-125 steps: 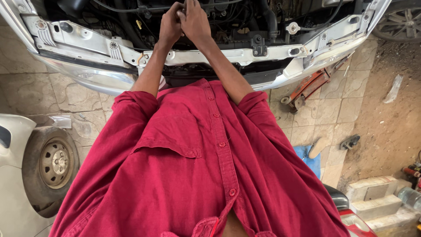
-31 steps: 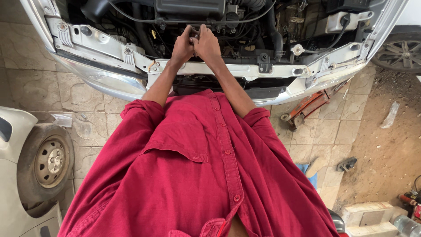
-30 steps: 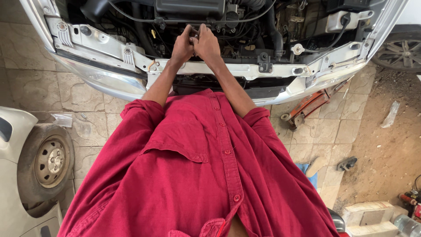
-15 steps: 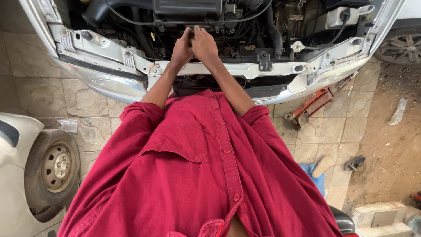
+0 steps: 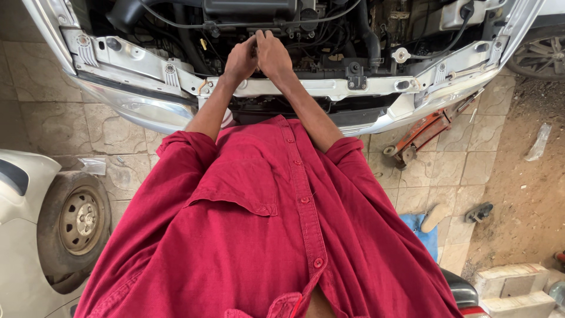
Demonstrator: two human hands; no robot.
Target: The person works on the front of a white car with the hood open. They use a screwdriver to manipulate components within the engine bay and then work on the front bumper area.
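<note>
The engine bay (image 5: 282,23) of a silver car, its front bumper and grille off, lies open just ahead of both hands. In the head view, the left hand (image 5: 240,59) and the right hand (image 5: 273,54) press together over the white front crossmember (image 5: 329,87), fingers curled down onto something small at the front of the black engine cover (image 5: 250,9). Whether either hand has closed on a part or a tool I cannot tell; the fingertips hide it.

As to progress: the front panels are already stripped away, hoses and cables are exposed, and the work at the engine front looks to be under way, with nothing yet lifted out.

To the right of the right hand, down on the tiled floor, an orange floor jack (image 5: 426,132) reaches under the car. Farther right and nearer the person lie a blue cloth (image 5: 426,235) and a sandal (image 5: 479,212). To the left of the left hand, well apart, sits a bare steel wheel (image 5: 79,221) of another vehicle. No open containers show.
</note>
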